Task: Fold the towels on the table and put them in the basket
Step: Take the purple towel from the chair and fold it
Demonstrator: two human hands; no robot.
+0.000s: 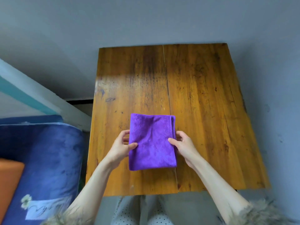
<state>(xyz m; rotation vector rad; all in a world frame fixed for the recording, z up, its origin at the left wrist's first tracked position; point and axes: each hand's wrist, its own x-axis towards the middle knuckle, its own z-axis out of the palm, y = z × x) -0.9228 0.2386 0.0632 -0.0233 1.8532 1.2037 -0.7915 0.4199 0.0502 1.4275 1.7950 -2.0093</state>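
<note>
Two bare forearms reach up from the bottom edge, fuzzy cuffs at the elbows, over a lap in dotted fabric. At far left, beside the worktop [203,98], sits something orange [9,179] on a blue velvety cushion [45,156]; whether the orange thing is the basket cannot be told.

Moving right, the left hand [121,146] pinches the left edge of a purple towel [152,143], thumb on top and fingers curled beneath. That towel lies near the front of the wooden worktop, already folded into a neat rectangle several layers thick. The right hand [182,144] mirrors the grip on the stitched right edge, thumb on top.

No other towels show on the wood, so folding looks finished for this one. What remains, judging by the task, is lifting it and placing it in the basket.
</note>
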